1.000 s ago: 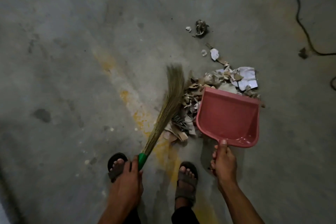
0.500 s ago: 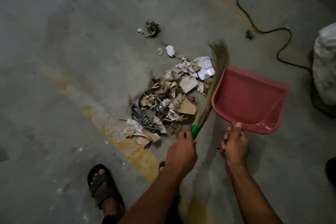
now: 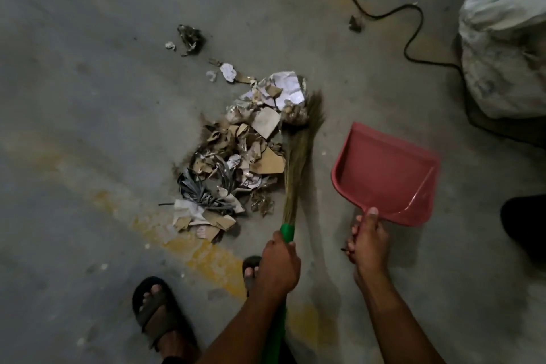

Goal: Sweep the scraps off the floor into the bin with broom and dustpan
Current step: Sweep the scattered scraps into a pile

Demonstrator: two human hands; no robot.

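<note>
A heap of paper, cardboard and dark plastic scraps (image 3: 239, 156) lies on the grey concrete floor. My left hand (image 3: 279, 264) grips the green handle of a straw broom (image 3: 300, 156), whose bristles rest along the heap's right edge. My right hand (image 3: 367, 241) holds the handle of a pink dustpan (image 3: 387, 174), which is empty and lies to the right of the broom, apart from the scraps. A few loose bits, among them a white crumpled scrap (image 3: 228, 71) and a dark clump (image 3: 191, 38), lie beyond the heap.
A black cable (image 3: 410, 38) snakes across the floor at the upper right. A big white sack (image 3: 505, 38) stands at the right edge, a dark object (image 3: 526, 224) below it. My sandalled feet (image 3: 156, 307) stand near a worn yellow floor line (image 3: 206, 257).
The broom has crossed from the left side of the heap to its right side. The dustpan has come off the heap and moved right. The view has shifted right, showing the sack.
</note>
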